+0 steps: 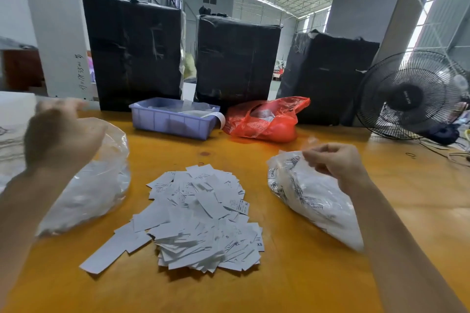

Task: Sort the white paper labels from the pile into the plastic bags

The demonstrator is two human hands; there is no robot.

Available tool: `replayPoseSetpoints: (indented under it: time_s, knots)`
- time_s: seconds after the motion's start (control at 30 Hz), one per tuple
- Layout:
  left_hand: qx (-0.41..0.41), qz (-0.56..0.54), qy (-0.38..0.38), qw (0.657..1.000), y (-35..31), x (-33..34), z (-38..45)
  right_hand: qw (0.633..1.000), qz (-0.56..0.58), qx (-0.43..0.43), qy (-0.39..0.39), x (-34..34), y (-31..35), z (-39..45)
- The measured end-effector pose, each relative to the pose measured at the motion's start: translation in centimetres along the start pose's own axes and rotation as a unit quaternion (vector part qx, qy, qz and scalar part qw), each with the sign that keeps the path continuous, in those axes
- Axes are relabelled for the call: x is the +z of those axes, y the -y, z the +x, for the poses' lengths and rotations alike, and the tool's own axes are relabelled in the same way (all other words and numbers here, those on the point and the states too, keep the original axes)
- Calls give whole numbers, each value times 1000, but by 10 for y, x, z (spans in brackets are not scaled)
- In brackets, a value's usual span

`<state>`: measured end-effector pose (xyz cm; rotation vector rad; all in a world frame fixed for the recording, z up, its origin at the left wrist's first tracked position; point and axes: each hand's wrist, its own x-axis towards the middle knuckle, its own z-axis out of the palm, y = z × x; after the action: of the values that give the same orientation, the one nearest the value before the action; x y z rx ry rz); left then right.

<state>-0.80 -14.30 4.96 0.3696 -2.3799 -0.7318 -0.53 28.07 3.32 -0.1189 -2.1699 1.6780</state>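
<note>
**Labels piled between two clear bags on the counter**

A loose pile of white paper labels (201,218) is spread on the yellow counter (292,287), between two clear plastic bags. The left bag (99,185) is seen lying at the left of the pile, with white contents showing through it. The right bag (310,195) is laid at the right, packed with printed labels. The mouth of the right bag is pinched by the curled fingers of the right hand (335,162), so this grip is closed on the plastic. The left hand (58,134) is raised above the left bag and is blurred; its fingers look curled, but whether anything is gripped cannot be told. Size marks such as XS and XL can be read on some labels at the near edge of the pile. Further back, a blue tray (173,119) and a red plastic bag (264,119) are set side by side. Three black-wrapped boxes (236,58) are stood behind them, and a black fan (409,96) is placed at the far right.
</note>
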Motion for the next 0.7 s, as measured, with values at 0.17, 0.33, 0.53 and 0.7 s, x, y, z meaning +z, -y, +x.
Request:
replayPoseSetpoints:
  time_s: [0.17,0.33,0.53,0.7]
  knots:
    - [111,-297,174,932,-72,-3,-69,955,101,-2,278,55,46,-38]
    - [15,-369,428,825,-88,21,-95,935,48,-40,350,104,48,-70]
    - [-2,-339,386,858,-78,34,-93,953,65,-6,297,111,40,-70]
    - [-24,-324,363,873,-75,36,-88,944,196,80,253,109,42,-63]
